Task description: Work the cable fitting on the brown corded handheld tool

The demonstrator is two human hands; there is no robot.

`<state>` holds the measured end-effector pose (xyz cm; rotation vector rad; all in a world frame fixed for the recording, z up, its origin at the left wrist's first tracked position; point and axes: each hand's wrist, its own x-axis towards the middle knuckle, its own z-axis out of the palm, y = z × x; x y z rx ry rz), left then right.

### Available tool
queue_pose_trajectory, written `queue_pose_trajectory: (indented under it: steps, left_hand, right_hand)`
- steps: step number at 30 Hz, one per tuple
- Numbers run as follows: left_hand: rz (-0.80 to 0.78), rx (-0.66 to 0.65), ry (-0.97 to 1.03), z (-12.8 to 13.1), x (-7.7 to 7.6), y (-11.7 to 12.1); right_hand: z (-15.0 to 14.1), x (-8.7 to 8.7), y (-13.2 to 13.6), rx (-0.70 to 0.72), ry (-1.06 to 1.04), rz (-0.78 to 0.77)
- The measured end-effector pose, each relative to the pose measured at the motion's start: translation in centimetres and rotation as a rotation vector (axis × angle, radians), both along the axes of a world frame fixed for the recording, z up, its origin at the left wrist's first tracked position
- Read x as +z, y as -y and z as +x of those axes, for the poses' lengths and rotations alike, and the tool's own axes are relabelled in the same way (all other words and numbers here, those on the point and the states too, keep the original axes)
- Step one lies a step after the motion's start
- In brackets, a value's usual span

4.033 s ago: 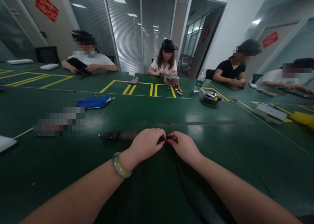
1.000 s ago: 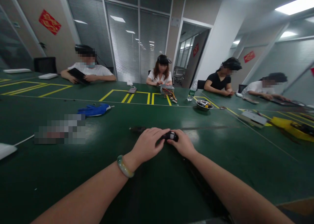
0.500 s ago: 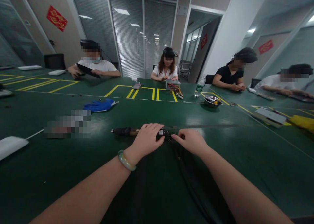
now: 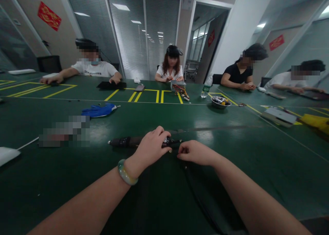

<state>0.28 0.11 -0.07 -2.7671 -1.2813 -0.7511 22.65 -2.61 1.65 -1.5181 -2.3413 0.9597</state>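
At the far left of the green desk [image 4: 64, 180], a white box [image 4: 9, 156] is lying with a cord [image 4: 28, 143] running toward a pixelated item [image 4: 64, 132]. A blue glove [image 4: 99, 110] is resting just beyond that item. Behind, a person in a white shirt [image 4: 95, 69] is touching a black tablet [image 4: 110, 85] with one hand.

Nearer, the driver [image 4: 123, 141] is lying on its side on the desk, its metal tip pointing left. The left hand [image 4: 153, 142] is gripping its rear end from above, fingers wrapping over it and thumb sitting on the near side. A small brassy piece [image 4: 170, 151] is showing just beside the thumb tip.

The right hand [image 4: 196, 152] is hovering just right of the driver's tail, its fingers curling inward; whether they are pinching anything, I cannot tell. A black cable [image 4: 197, 194] is trailing below it toward the near edge.

Beyond, a metal box [image 4: 177, 84] is spilling coloured wires [image 4: 182, 92], a bottle [image 4: 206, 86] is standing upright, and a bowl [image 4: 221, 105] is holding small parts.
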Motion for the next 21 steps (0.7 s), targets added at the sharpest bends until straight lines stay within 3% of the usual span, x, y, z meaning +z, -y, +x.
queue_pose_trajectory:
  steps: [10, 16, 21]
  left_hand:
    - [0.015, -0.072, -0.067, 0.5, 1.0, 1.1]
    - [-0.038, -0.100, -0.059, 1.1, 0.7, 1.7]
    - [-0.044, -0.091, -0.043, 1.2, 0.5, 1.6]
  right_hand:
    - [1.6, -0.8, 0.1, 0.013, -0.311, -0.244]
    - [1.7, -1.3, 0.7, -0.035, -0.443, -0.242]
    - [1.5, -1.7, 0.4, -0.125, -0.428, -0.222]
